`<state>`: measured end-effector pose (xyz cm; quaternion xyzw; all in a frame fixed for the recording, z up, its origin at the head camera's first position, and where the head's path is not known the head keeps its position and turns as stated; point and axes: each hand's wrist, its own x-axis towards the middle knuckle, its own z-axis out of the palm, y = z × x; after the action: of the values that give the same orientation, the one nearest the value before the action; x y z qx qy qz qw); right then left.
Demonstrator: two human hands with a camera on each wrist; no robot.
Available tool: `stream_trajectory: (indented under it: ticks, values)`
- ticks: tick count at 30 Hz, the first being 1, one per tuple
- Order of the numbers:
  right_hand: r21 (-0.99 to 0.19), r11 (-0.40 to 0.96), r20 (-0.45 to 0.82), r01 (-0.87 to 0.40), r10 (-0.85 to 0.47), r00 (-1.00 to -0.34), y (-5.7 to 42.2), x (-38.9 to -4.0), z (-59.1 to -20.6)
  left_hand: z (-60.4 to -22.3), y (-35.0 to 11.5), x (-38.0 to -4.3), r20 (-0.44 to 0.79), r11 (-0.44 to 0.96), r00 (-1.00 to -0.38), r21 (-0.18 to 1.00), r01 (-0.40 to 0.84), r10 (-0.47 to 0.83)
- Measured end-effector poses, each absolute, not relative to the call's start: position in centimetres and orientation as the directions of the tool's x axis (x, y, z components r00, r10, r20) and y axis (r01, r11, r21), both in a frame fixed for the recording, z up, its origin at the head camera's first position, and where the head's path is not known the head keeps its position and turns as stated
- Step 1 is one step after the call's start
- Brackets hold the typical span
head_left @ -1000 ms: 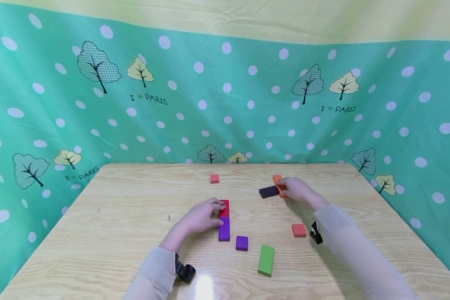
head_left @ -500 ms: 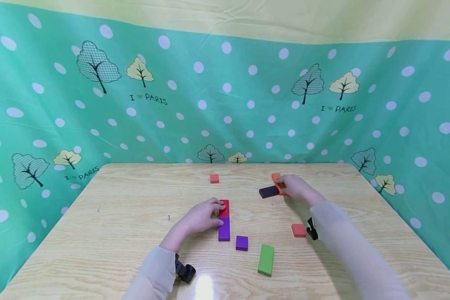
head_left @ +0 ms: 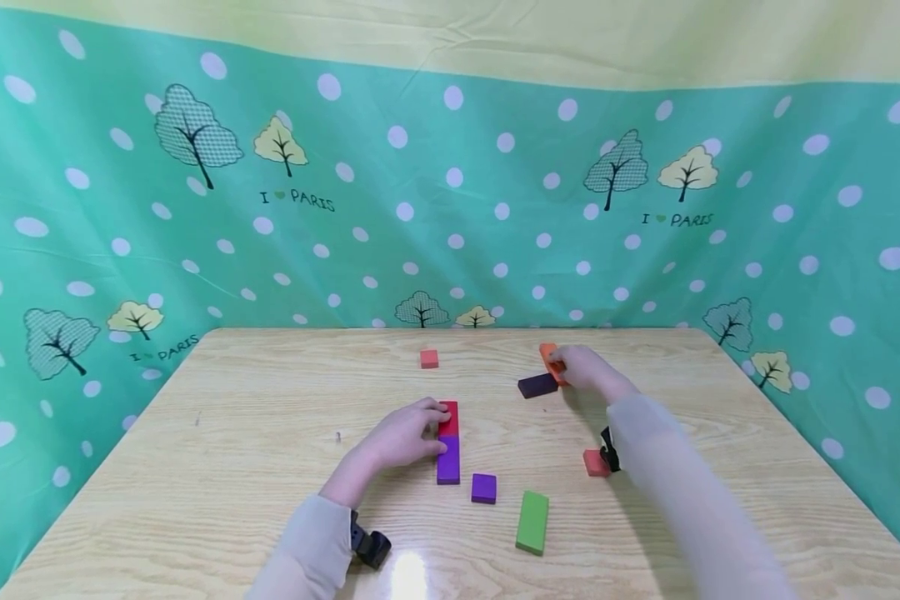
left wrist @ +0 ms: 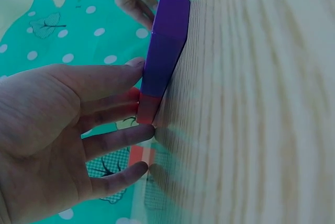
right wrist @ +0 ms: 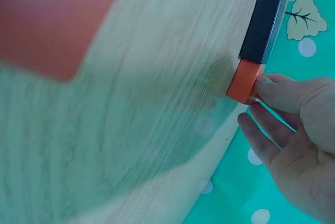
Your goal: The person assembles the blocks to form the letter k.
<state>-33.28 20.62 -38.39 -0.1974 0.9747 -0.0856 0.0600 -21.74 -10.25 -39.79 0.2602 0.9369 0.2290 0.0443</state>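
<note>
Our right hand [head_left: 583,367] pinched the flat orange wooden-looking bar [head_left: 547,353] at its left; we judged it light, stiff, best held by 2 long sides. Our relaxed left hand [head_left: 401,433] touched the purple rectangular bar [head_left: 450,467].

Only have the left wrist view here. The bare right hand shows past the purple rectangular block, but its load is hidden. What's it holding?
Observer: The bare right hand holds an orange rectangular block in its fingers; I can't tell the material.
Operator: Orange block clear of everything else?
Observer: Doesn't look it. In the right wrist view, it appears to meet the end of a dark rectangular block.
Operator: Which block lies nearest the person?
Observer: A green rectangular block, lowest of all the blocks in the head view.
</note>
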Motion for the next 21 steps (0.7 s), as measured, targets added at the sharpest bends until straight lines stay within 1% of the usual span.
stream_trajectory:
  ticks: [7, 21]
  values:
    - [-0.208, 0.893, -0.070, -0.398, -0.419, -0.905, 20.2, -33.6, -38.2, -39.9, -10.4, -21.8, 0.039, 0.758, -0.859, 0.451, 0.470, 0.510]
    - [-0.156, 0.911, -0.100, -0.382, -0.400, -0.911, 19.4, -34.8, -38.4, -40.2, -10.4, -21.9, 0.047, 0.757, -0.857, 0.445, 0.478, 0.514]
